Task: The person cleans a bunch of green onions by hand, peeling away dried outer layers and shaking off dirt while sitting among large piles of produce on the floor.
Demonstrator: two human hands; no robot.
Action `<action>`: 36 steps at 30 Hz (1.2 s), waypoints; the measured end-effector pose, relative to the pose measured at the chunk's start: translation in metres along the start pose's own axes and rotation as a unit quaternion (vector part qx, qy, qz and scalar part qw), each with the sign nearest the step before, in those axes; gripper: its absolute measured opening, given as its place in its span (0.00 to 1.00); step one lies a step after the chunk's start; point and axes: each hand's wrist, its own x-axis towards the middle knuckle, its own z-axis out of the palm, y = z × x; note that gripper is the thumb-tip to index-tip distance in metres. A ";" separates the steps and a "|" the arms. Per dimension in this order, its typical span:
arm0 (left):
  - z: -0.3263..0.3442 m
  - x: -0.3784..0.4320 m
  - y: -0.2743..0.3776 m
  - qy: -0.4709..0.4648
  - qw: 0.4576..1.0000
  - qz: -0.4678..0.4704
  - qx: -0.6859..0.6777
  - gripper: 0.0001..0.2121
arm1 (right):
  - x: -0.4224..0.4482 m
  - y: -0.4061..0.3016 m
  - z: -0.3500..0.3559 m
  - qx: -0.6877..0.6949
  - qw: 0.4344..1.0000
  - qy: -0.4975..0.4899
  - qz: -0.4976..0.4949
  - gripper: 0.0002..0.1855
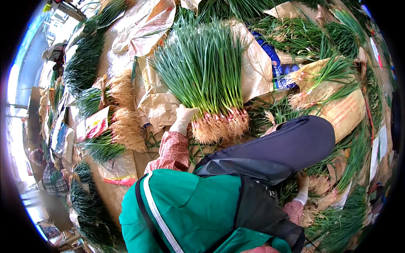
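Observation:
A wide layer of spring onions (208,72) lies before me, green leaves pointing away and pinkish bulbs lined up. Their pale, stringy roots (218,128) face my body. At the left edge of this layer, my left hand (186,114) in a whitish glove touches the stems just above the roots; whether its fingers grip any is hidden. My right hand (302,182), also gloved, is low beside my right thigh, among loose onion plants and roots (319,185). Its fingers are partly hidden, so a hold on anything cannot be made out.
Woven sacking (258,69) lies under the layer. Tied onion bundles (121,123) sit to the left. A few onions (329,76) rest on a yellowish sack (343,109) at right. My bent knee (316,134) stands between my hands. People (55,180) are at far left.

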 end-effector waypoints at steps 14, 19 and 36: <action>-0.024 -0.181 0.220 -0.027 0.800 0.460 -0.384 0.09 | 0.028 -0.007 0.027 0.010 0.955 0.257 0.146 0.39; -0.002 -0.310 0.302 -0.124 0.644 0.648 -0.387 0.10 | 0.022 -0.099 0.083 -0.075 0.973 0.181 -0.118 0.31; 0.301 -0.476 0.197 -0.726 0.587 0.355 -0.043 0.09 | -0.048 0.166 -0.182 -0.056 0.748 0.608 0.262 0.18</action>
